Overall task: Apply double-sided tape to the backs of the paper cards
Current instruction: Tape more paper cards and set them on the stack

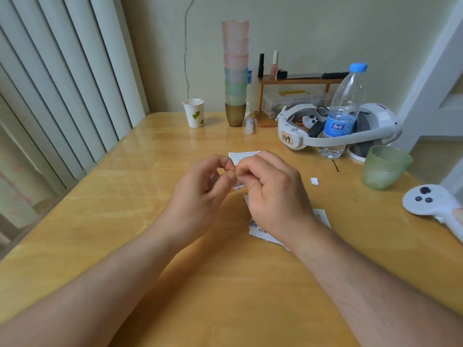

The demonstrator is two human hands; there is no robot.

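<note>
The paper card (237, 187) sits at the centre of the frame, raised above the wooden table (150, 171) and pinched between your two hands; only a small coloured corner of it shows below your fingertips. Your left hand (200, 194) curls its thumb and forefinger onto the card from the left, and your right hand (273, 194) pinches at the same spot from the right, so the fingertips of both hands touch. Whether a piece of tape is between them, you cannot tell from here. Under your right wrist, just below centre, lie more printed cards (265, 235) flat on the table. A white paper slip (244, 154) lies just above your hands, and a small white scrap (314, 181) lies to the right of centre.
</note>
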